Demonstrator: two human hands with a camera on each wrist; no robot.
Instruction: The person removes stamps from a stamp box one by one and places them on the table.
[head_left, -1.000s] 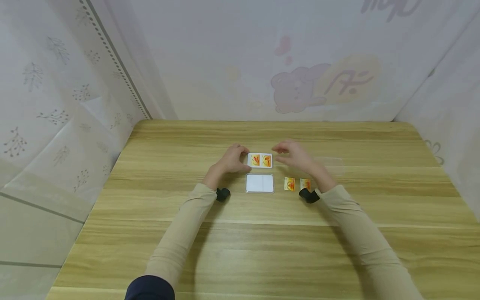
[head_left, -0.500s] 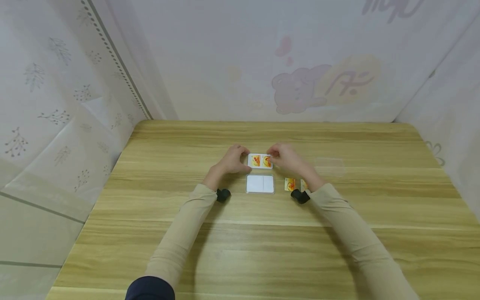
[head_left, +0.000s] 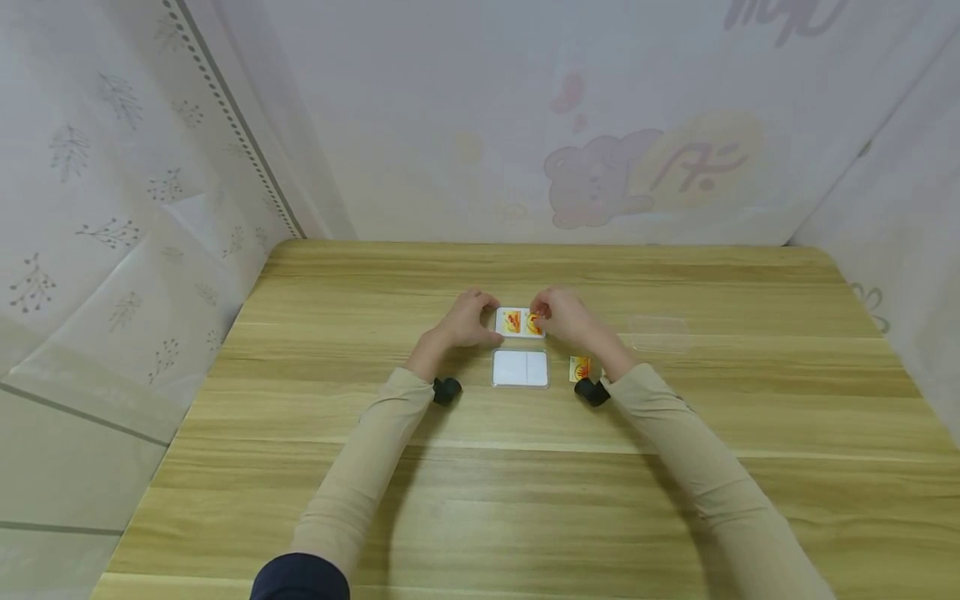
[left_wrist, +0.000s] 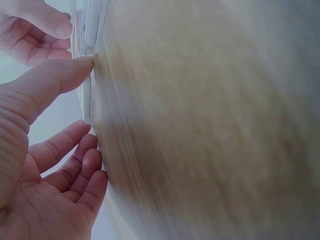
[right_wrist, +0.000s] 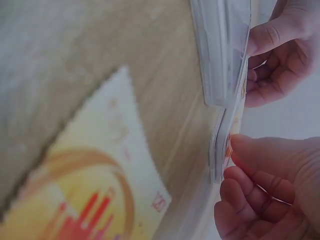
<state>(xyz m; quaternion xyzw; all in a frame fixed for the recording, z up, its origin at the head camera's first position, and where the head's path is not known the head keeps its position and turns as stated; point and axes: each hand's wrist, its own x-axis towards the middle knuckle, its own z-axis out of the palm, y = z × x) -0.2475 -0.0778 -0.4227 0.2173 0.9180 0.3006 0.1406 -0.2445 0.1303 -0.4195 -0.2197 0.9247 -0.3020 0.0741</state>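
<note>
My left hand (head_left: 463, 321) holds the left end of a small white-backed stamp case (head_left: 498, 322), thumb at the near edge and forefinger at the far edge. Two orange and yellow postage stamps lie side by side in it. At the right end, my right hand (head_left: 567, 317) has thumb and forefinger on the right stamp (head_left: 532, 323), near its outer edge. The right wrist view shows that thumb (right_wrist: 245, 145) over the stamp's face, the other fingers curled beside the case's edge. A second clear-rimmed case (head_left: 510, 368) lies just nearer to me, without stamps.
Another stamp (head_left: 579, 368) lies on the wooden table (head_left: 480, 500), right of the nearer case; it looms large, with perforated edges, in the right wrist view. Right of my right hand lies a transparent plastic cover (head_left: 660, 333). Patterned curtains (head_left: 420, 125) surround the table.
My right hand has moved left from beside the case onto the right stamp, its forearm now covering the outer loose stamp. My left hand has stayed in place.
</note>
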